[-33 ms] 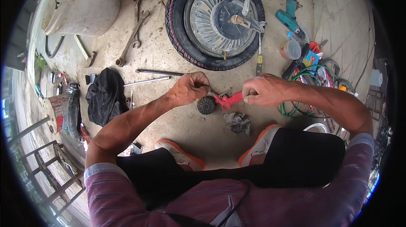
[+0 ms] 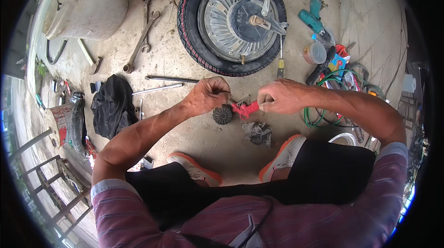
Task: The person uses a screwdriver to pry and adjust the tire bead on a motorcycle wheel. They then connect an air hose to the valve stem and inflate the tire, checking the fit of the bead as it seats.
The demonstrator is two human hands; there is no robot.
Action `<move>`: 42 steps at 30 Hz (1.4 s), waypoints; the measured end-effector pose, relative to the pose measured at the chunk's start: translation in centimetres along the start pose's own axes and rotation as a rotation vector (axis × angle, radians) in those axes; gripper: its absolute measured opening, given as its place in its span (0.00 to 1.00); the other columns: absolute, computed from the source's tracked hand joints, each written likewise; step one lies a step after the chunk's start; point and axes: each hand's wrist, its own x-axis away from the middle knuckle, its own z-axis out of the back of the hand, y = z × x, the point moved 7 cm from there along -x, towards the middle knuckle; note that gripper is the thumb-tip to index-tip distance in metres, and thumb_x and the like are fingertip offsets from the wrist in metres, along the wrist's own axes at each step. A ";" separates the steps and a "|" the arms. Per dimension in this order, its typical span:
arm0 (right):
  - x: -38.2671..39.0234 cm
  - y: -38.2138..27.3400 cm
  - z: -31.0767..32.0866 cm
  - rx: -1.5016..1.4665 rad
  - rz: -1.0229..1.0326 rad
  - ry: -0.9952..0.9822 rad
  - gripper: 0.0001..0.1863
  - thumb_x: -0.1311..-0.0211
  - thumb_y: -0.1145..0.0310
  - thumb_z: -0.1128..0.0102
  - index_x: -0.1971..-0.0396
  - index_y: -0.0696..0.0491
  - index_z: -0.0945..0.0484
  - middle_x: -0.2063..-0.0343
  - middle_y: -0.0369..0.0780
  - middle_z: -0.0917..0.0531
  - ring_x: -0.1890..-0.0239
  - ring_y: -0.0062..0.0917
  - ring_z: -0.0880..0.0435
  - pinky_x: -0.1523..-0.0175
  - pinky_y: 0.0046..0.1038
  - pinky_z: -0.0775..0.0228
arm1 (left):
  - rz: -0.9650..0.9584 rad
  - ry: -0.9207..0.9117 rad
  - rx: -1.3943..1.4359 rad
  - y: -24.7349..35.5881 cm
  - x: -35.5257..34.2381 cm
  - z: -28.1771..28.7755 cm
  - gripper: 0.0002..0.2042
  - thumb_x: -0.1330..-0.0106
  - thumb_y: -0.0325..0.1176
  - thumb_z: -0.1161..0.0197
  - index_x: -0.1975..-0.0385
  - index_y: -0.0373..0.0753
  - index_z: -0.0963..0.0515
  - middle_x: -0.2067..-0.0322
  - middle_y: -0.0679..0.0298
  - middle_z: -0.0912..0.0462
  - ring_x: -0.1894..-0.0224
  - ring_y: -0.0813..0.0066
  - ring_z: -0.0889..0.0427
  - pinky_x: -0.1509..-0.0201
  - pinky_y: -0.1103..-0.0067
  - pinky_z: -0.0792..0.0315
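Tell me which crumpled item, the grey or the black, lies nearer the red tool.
The small grey item, just below the red tool in the picture; the larger black item lies farther, at the left.

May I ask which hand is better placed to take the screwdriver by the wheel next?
Probably the right hand: though gripping the red part, it lies nearer the screwdriver than the left hand.

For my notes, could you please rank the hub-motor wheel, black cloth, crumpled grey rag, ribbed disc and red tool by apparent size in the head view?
1. Hub-motor wheel
2. Black cloth
3. Crumpled grey rag
Unsure: ribbed disc and red tool, whose end the right hand covers.
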 end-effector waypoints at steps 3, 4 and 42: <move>-2.5 -0.4 -0.7 -0.133 0.005 0.164 0.20 0.32 0.57 0.37 0.58 0.62 0.15 0.65 0.50 0.09 0.62 0.42 0.09 0.53 0.40 0.19 | 0.013 -0.071 0.070 2.7 -2.2 -2.7 0.03 0.29 0.25 0.32 0.64 0.37 0.20 0.69 0.73 0.19 0.67 0.86 0.22 0.63 0.81 0.24; -3.8 -0.8 -1.1 -0.199 -0.009 0.226 0.20 0.31 0.57 0.37 0.59 0.63 0.15 0.66 0.49 0.09 0.63 0.39 0.09 0.54 0.39 0.19 | -0.007 -0.034 0.079 2.6 -2.4 -2.3 0.03 0.29 0.25 0.33 0.64 0.37 0.20 0.69 0.72 0.19 0.67 0.86 0.22 0.63 0.81 0.24; -9.7 5.7 -8.2 -1.502 -0.119 0.699 0.12 0.24 0.61 0.35 0.53 0.54 0.20 0.67 0.38 0.15 0.77 0.19 0.20 0.74 0.26 0.30 | -0.123 -0.058 -1.031 7.0 -8.3 -0.4 0.27 0.30 0.31 0.41 0.29 0.33 0.27 0.55 0.49 0.11 0.58 0.60 0.09 0.48 0.66 0.19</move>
